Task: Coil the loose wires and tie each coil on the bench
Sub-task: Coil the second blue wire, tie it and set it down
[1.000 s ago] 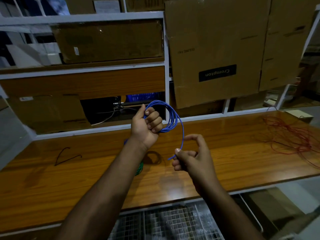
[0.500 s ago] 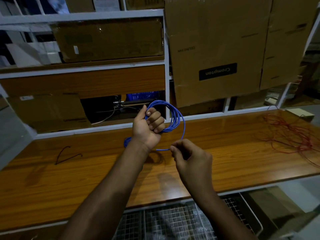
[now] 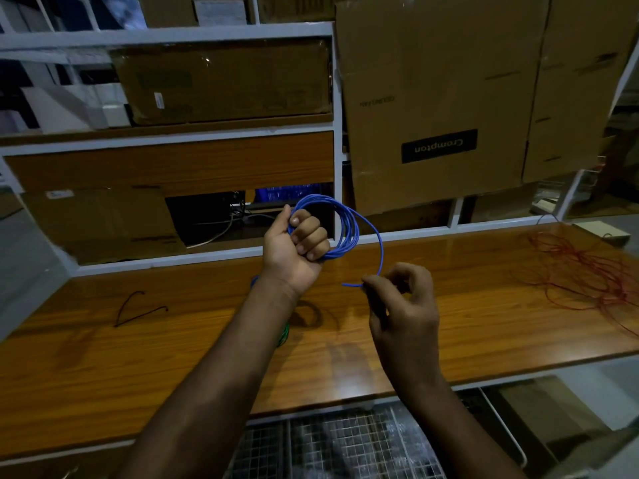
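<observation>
My left hand (image 3: 294,247) grips the blue wire coil (image 3: 340,229) above the bench (image 3: 138,357). At its four o'clock, my right hand (image 3: 403,305) pinches the coil's loose end; red wire (image 3: 584,271) lies tangled at three o'clock.

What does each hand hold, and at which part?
Left hand grips the blue wire coil at its left side; right hand pinches the wire's free end.

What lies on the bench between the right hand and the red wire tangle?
In the head view, only bare bench top lies between the right hand and the red wire tangle.
</observation>
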`<control>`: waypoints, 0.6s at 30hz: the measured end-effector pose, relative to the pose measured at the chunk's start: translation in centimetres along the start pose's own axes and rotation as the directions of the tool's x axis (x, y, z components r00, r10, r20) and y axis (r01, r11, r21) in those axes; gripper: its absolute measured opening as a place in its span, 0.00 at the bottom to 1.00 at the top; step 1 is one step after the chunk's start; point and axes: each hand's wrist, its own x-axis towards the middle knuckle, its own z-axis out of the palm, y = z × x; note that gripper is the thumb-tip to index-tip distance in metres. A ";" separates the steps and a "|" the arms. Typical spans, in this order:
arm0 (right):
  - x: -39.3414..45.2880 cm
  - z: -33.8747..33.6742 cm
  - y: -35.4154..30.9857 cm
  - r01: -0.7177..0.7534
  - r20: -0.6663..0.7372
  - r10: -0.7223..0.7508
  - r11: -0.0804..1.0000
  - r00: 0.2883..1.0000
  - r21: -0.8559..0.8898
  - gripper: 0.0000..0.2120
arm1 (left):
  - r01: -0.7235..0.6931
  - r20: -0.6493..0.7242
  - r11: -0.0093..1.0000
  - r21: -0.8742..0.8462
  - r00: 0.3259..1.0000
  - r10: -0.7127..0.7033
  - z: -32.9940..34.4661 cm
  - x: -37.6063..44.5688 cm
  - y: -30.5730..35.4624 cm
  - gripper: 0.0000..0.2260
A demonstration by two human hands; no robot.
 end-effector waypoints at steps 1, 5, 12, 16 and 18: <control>0.0 0.1 -0.1 0.024 0.010 -0.023 1.000 1.000 -0.005 0.12 | 0.002 0.005 1.000 0.004 1.000 -0.002 0.0 0.0 0.0 0.19; -0.5 0.8 -0.8 0.139 0.092 -0.139 0.990 0.986 0.001 0.09 | 0.015 0.028 1.000 0.012 0.999 -0.015 -0.1 -0.1 -0.1 0.19; -0.2 1.6 -3.4 0.095 0.083 -0.112 0.979 0.990 0.179 0.07 | 0.013 0.009 1.000 0.025 1.000 -0.013 -0.3 -0.5 -2.5 0.20; 0.2 1.8 -3.9 0.097 0.053 -0.107 0.981 0.993 0.166 0.06 | 0.006 0.045 0.999 0.039 0.999 -0.008 -0.3 -0.9 -2.7 0.20; 0.6 1.7 -4.0 0.117 0.043 -0.123 0.986 0.992 0.120 0.05 | 0.003 0.048 0.998 0.066 0.999 -0.006 -0.4 -1.0 -2.9 0.21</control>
